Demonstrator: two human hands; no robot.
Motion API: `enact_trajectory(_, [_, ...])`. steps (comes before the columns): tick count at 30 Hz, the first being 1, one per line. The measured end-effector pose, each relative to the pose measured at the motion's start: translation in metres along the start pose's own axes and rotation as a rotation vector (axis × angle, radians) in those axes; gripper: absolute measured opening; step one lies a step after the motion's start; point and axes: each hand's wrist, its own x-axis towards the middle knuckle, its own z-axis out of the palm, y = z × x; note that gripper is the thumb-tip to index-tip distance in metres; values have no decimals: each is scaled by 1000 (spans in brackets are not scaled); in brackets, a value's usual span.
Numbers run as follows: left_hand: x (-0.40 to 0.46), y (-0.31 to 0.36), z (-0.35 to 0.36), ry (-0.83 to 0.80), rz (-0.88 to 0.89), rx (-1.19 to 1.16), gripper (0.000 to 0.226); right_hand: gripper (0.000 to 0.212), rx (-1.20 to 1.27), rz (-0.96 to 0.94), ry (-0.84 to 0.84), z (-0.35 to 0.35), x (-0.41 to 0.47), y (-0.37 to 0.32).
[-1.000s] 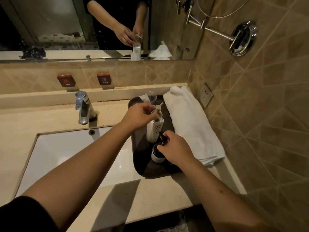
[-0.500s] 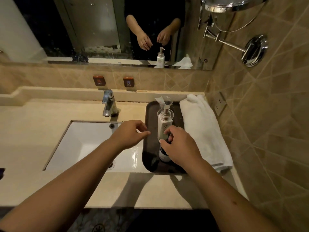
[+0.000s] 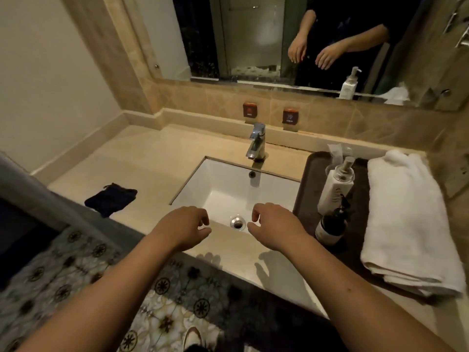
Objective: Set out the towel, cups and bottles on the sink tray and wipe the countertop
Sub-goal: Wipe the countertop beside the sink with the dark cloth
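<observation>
A dark tray [image 3: 308,185] lies on the counter right of the basin. On it stand a white pump bottle [image 3: 335,189] and, in front of it, a dark pump bottle [image 3: 330,228]. A wrapped clear cup [image 3: 338,151] stands at the tray's back. A folded white towel [image 3: 406,219] lies along the tray's right side. My left hand [image 3: 181,228] and my right hand [image 3: 275,227] hover over the basin's front edge, fingers loosely curled, holding nothing. A dark cloth [image 3: 111,199] lies on the beige countertop [image 3: 152,158] at the left.
A chrome faucet [image 3: 256,142] stands behind the white basin [image 3: 228,184], whose drain [image 3: 237,222] lies between my hands. A mirror [image 3: 279,34] spans the back wall above hot and cold tags. Patterned floor tiles [image 3: 165,313] show below the counter edge.
Both hands have come off the bottles and pulled back left over the basin, holding nothing. The view has swung left, bringing the dark cloth into sight.
</observation>
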Motion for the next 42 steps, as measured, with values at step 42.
enact_trajectory(42, [84, -525, -13, -147, -162, -117, 51, 63, 40, -121, -169, 303, 303, -398])
